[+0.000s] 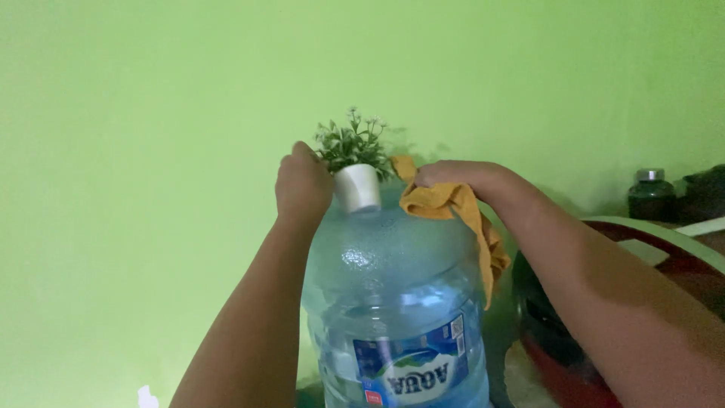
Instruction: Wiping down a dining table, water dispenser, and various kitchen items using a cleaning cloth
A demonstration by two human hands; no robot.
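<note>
Nearest to us stands the big blue water jug [396, 302], label facing us, our forearms reaching over its shoulders. On its top sits the small white pot [358, 187] with a green artificial plant [352, 143], perched where the neck would be. Our left hand [302, 187] cups the pot's left side, fingers curled round the back of it, so how tightly they grip we cannot tell. Our right hand [457, 177] is closed on an orange cloth [453, 215], bunched against the jug's right shoulder just beside the pot, a tail hanging down. The risk, as we judge it: the pot has a narrow perch, and a push from the cloth could tip it off. Right of the jug sits a dark red-rimmed appliance [649, 249], a dark jar [650, 195] beyond, and the green wall [151, 151] behind everything.
</note>
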